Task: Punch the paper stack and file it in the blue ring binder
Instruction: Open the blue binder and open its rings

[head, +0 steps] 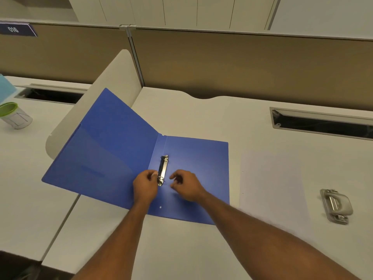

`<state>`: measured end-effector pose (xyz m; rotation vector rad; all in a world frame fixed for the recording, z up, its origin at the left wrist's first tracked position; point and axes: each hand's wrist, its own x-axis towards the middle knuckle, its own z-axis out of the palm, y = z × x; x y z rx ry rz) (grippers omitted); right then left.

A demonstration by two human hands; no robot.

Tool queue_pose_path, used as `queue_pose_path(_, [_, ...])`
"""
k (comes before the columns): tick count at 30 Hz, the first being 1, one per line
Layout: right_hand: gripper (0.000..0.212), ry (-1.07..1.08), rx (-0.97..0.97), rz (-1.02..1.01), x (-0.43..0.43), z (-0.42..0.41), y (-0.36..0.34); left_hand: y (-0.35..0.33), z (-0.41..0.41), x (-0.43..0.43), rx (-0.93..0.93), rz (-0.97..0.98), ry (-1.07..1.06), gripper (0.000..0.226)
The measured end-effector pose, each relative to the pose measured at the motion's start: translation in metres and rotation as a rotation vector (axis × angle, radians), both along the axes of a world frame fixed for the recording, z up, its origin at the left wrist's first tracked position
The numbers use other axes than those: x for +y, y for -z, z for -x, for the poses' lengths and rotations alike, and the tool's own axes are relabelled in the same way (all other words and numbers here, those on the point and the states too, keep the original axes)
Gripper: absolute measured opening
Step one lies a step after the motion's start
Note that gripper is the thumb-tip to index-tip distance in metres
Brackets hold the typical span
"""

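Observation:
The blue ring binder (113, 150) lies open on the desk, its left cover propped against a low curved divider. Its metal ring mechanism (163, 169) runs along the spine. My left hand (145, 186) sits just left of the mechanism's near end, thumb touching the metal. My right hand (186, 185) hovers just right of it, fingers curled and apart, holding nothing. A white paper stack (272, 186) lies flat to the right of the binder. A grey hole punch (336, 206) stands further right, beyond the paper.
A curved white divider (113, 77) rises behind the binder's left cover. A cup with a green rim (15, 116) stands on the neighbouring desk at far left. Cable slots (323, 124) open at the desk's back, below a brown partition wall (242, 65).

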<state>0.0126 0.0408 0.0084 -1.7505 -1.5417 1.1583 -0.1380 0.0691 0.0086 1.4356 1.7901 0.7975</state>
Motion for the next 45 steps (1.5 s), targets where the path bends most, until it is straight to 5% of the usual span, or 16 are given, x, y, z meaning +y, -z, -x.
queue_pose_path(10, [0.044, -0.127, -0.11, 0.054, 0.017, 0.032, 0.026, 0.021, 0.007, 0.015, 0.113, 0.024, 0.051, 0.031])
queue_pose_path(18, [0.042, -0.134, -0.053, -0.007, 0.014, 0.023, 0.03, 0.035, 0.01, 0.017, 0.019, 0.025, 0.13, 0.034])
queue_pose_path(25, [0.041, -0.149, -0.02, -0.054, 0.012, 0.019, 0.031, 0.021, -0.001, 0.022, -0.214, 0.133, 0.006, 0.052])
queue_pose_path(34, [0.039, -0.118, 0.015, -0.068, 0.012, 0.02, 0.033, 0.021, -0.003, 0.022, -0.279, 0.179, -0.044, 0.052])
queue_pose_path(41, [0.038, -0.108, 0.081, -0.05, 0.011, 0.018, 0.031, 0.02, 0.0, 0.023, -0.257, 0.203, -0.018, 0.05])
queue_pose_path(45, [0.036, 0.111, 0.311, -0.074, 0.01, 0.01, 0.012, 0.021, -0.004, 0.015, -0.127, 0.003, -0.084, 0.047])
